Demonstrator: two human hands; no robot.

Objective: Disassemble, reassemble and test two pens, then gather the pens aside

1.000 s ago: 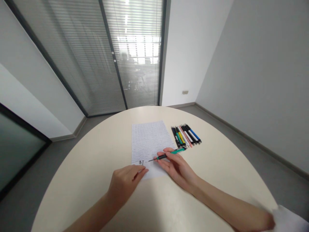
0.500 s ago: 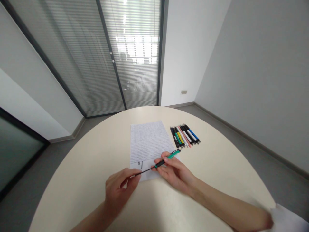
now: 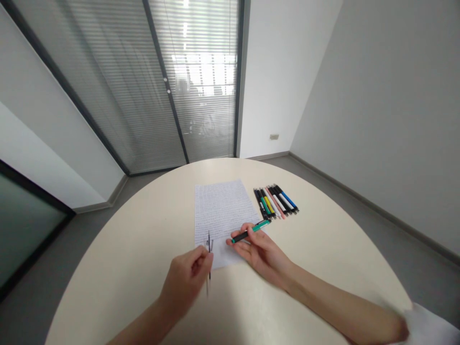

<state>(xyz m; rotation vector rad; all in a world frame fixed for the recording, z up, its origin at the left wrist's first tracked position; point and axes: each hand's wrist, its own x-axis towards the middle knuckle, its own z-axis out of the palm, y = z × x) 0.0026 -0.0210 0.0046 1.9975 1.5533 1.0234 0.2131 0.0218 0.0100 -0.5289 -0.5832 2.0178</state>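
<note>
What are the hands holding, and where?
The right hand holds a green and black pen barrel at its middle; the left hand pinches a thin pen refill mid-length.

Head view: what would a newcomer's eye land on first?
The two hands over the round cream table catch the eye: the right hand holds a green-and-black pen, the left hand a thin dark rod. Just beyond lie a handwritten sheet and, to its right, a row of coloured pens.

1. My paper [image 3: 221, 215] lies on the round table [image 3: 125, 273].
2. A row of pens [image 3: 276, 201] lies just right of the paper.
3. My left hand [image 3: 185, 282] and right hand [image 3: 260, 254] are at the paper's near end.
4. A glass door [image 3: 194, 96] stands behind the table.
</note>
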